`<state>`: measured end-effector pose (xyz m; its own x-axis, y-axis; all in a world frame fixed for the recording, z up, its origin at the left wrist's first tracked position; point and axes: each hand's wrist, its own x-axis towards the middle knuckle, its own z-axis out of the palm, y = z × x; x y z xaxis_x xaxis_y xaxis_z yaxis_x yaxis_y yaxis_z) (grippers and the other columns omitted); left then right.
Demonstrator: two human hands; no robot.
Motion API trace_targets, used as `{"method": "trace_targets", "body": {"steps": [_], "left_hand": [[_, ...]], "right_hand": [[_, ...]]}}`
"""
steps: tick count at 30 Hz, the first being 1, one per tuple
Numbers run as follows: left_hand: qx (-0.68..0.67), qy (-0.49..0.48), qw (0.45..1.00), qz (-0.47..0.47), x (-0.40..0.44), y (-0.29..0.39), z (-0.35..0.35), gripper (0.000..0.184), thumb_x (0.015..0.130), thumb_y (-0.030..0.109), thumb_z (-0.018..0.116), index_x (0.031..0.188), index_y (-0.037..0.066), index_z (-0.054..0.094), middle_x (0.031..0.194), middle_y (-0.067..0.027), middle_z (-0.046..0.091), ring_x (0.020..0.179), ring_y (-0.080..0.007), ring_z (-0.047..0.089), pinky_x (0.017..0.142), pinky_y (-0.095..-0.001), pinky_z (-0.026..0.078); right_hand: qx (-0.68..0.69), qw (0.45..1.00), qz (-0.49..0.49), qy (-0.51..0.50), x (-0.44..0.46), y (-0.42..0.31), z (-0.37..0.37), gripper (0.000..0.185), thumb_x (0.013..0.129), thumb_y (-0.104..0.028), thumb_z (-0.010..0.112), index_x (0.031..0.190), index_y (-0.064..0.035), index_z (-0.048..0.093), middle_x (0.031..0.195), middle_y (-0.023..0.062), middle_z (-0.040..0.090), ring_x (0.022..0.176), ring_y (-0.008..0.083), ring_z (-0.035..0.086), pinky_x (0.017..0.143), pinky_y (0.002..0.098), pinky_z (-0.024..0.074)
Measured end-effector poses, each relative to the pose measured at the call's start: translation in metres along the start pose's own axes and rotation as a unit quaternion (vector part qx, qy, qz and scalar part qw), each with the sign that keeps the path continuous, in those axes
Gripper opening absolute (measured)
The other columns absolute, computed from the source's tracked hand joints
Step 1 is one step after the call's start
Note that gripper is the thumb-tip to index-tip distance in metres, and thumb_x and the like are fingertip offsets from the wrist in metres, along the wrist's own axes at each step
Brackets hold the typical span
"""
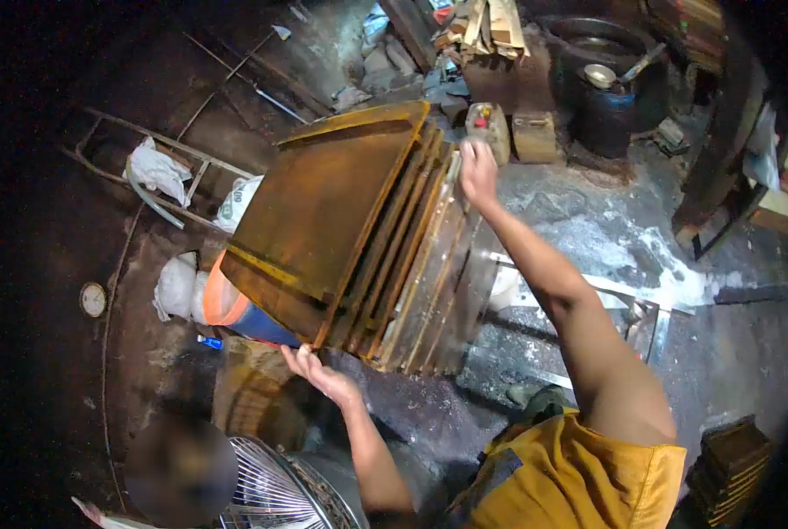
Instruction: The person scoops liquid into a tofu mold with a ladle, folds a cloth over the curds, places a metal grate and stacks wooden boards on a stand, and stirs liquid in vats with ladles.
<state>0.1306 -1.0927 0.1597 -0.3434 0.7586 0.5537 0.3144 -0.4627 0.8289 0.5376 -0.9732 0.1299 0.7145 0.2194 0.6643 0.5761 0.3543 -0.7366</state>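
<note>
A stack of several rusty brown metal trays (323, 212) stands tilted on edge in front of me, its far trays greyer and smeared by motion. My right hand (478, 172) is closed over the upper right edge of the stack, fingers curled around it. At the lower corner, my left hand (323, 377) supports the trays from below, its fingers at the bottom edge. Which single tray each hand grips cannot be made out. An orange and blue bucket (226, 300) is partly hidden behind the stack's left side.
A fan (275, 494) with a wire guard stands close at the bottom. Behind are jerrycans (486, 132), a dark drum (605, 123) and firewood (491, 26). A ladder-like metal frame (201, 181) lies left. More stacked trays (733, 467) sit at lower right.
</note>
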Motion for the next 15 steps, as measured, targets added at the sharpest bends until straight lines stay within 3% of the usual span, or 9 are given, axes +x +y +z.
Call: {"method": "trace_targets", "body": {"steps": [3,4,5,6,7,8,11,13,15], "left_hand": [[0.055,-0.060,0.994,0.075,-0.070,0.008,-0.047,0.029,0.089,0.021,0.039,0.104,-0.002,0.049,0.144,-0.0203,0.019,0.114,-0.0247,0.039,0.094,-0.0366,0.035],[0.120,-0.070,0.988,0.070,-0.101,-0.012,-0.072,0.024,0.088,0.015,0.042,0.104,-0.001,0.049,0.143,-0.0213,0.018,0.111,-0.0246,0.041,0.090,-0.0376,0.038],[0.170,-0.082,0.979,0.077,-0.140,-0.044,-0.100,0.021,0.085,0.009,0.047,0.104,-0.001,0.049,0.143,-0.0208,0.018,0.110,-0.0248,0.041,0.088,-0.0383,0.039],[0.171,-0.074,0.982,-0.025,-0.187,-0.079,-0.124,0.024,0.083,0.007,0.051,0.105,-0.002,0.047,0.142,-0.0240,0.019,0.111,-0.0290,0.039,0.086,-0.0395,0.040],[0.385,-0.150,0.910,-0.032,-0.245,-0.110,-0.164,0.030,0.082,0.008,0.054,0.108,-0.004,0.046,0.141,-0.0286,0.016,0.118,-0.0349,0.035,0.092,-0.0420,0.038],[0.466,-0.231,0.851,-0.068,-0.308,-0.133,-0.196,0.029,0.082,0.009,0.054,0.107,-0.003,0.046,0.138,-0.0277,0.018,0.115,-0.0342,0.036,0.089,-0.0415,0.038],[0.458,-0.419,0.739,-0.262,-0.463,-0.153,-0.269,0.024,0.083,0.009,0.053,0.103,-0.002,0.046,0.128,-0.0249,0.021,0.107,-0.0322,0.037,0.083,-0.0401,0.037],[0.395,-0.487,0.690,-0.362,-0.527,-0.139,-0.299,0.021,0.083,0.010,0.052,0.100,-0.001,0.047,0.121,-0.0231,0.024,0.101,-0.0309,0.038,0.078,-0.0391,0.037],[0.341,-0.521,0.652,-0.432,-0.571,-0.124,-0.321,0.018,0.083,0.010,0.051,0.097,0.000,0.047,0.114,-0.0212,0.026,0.096,-0.0295,0.038,0.074,-0.0382,0.036]], "right_hand": [[-0.145,0.974,0.072,-0.156,-0.127,0.034,-0.131,0.025,0.085,-0.021,0.052,0.098,-0.0002,0.056,0.094,0.0213,0.055,0.093,0.0389,0.051,0.083,0.0441,0.0411],[-0.192,0.969,0.026,-0.151,-0.202,0.094,-0.182,0.031,0.083,-0.024,0.055,0.103,0.0004,0.056,0.102,0.0228,0.055,0.097,0.0409,0.050,0.086,0.0468,0.0397],[-0.205,0.919,0.132,-0.309,-0.263,0.123,-0.262,0.036,0.081,-0.026,0.057,0.104,0.0014,0.055,0.111,0.0242,0.053,0.101,0.0418,0.049,0.089,0.0467,0.0388],[-0.316,0.820,0.202,-0.433,-0.314,0.121,-0.338,0.037,0.078,-0.025,0.060,0.104,0.0012,0.055,0.111,0.0244,0.053,0.104,0.0414,0.048,0.087,0.0465,0.0404],[-0.337,0.716,0.228,-0.567,-0.391,0.174,-0.438,0.033,0.074,-0.021,0.062,0.099,0.0010,0.057,0.099,0.0254,0.057,0.095,0.0419,0.052,0.081,0.0477,0.0427],[-0.386,0.612,0.276,-0.633,-0.430,0.160,-0.535,0.033,0.075,-0.022,0.061,0.098,0.0009,0.057,0.099,0.0254,0.057,0.095,0.0418,0.053,0.082,0.0478,0.0428],[-0.470,0.416,0.409,-0.663,-0.476,0.075,-0.753,0.033,0.076,-0.025,0.059,0.096,0.0007,0.058,0.099,0.0255,0.058,0.095,0.0414,0.054,0.082,0.0481,0.0428],[-0.494,0.355,0.476,-0.635,-0.483,0.019,-0.842,0.034,0.076,-0.027,0.057,0.095,0.0006,0.059,0.099,0.0256,0.058,0.095,0.0412,0.054,0.082,0.0483,0.0428],[-0.505,0.340,0.509,-0.609,-0.483,-0.021,-0.889,0.035,0.077,-0.029,0.056,0.094,0.0005,0.060,0.099,0.0257,0.059,0.094,0.0409,0.055,0.082,0.0485,0.0429]]}}
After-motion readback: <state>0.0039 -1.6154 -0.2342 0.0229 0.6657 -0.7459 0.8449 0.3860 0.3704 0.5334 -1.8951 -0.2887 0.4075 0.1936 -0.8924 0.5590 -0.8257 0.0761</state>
